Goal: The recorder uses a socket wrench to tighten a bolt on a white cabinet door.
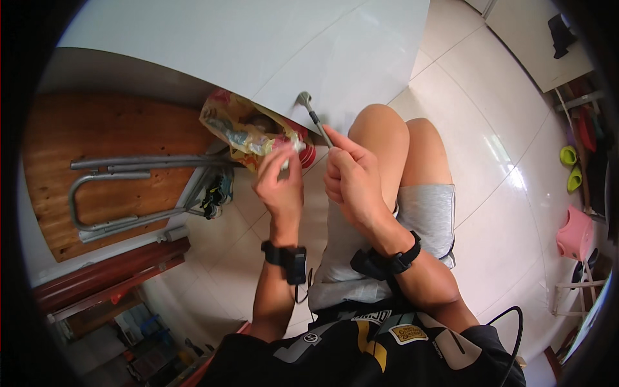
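My right hand (351, 177) is closed round the lower end of a slim grey tool (314, 117) with a dark band on its shaft and a small rounded head. The tool points up and left, its head over the edge of the white surface; its exact kind is unclear. Slightly blurred, my left hand (282, 180) has its fingers pinched at a small whitish crumpled scrap (296, 143). It is over the near side of a yellowish printed plastic bag (222, 122), which lines a red bin (308, 156). Inside the bag are crumpled wrappers.
A white table or cabinet top (258, 39) spans the far side. At left a folded wooden board (122, 129) with grey metal legs leans by a pair of shoes (218, 193). My bare knees are beside the right hand. A pink stool (574, 233) and yellow-green slippers (570, 168) are at far right.
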The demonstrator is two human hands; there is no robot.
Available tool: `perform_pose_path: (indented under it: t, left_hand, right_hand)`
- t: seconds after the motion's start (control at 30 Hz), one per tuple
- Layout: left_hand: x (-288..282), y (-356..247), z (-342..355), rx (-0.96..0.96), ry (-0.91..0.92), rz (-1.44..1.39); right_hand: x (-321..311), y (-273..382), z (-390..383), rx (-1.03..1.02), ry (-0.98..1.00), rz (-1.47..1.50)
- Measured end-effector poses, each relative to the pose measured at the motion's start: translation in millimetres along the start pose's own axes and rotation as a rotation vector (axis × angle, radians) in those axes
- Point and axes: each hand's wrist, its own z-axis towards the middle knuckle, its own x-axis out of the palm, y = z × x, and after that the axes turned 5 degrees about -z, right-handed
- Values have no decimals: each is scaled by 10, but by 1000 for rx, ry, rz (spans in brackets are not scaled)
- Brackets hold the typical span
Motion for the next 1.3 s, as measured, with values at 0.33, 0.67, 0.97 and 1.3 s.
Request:
perform_pose_path:
  t: [0.33,0.67,0.97,1.3]
  left_hand:
    - [386,130,403,313,-48,129]
    - [349,422,-444,53,76,110]
    - [141,447,-934,-266,171,55]
    - [275,264,-749,-268,158,-50]
  right_hand:
    - [-65,-106,-61,-36,-16,4]
    - [-31,128,134,-122,-72,-11]
    - [-93,107,209,-232,-101,-160]
    - [-103,266,171,-376,-83,-457]
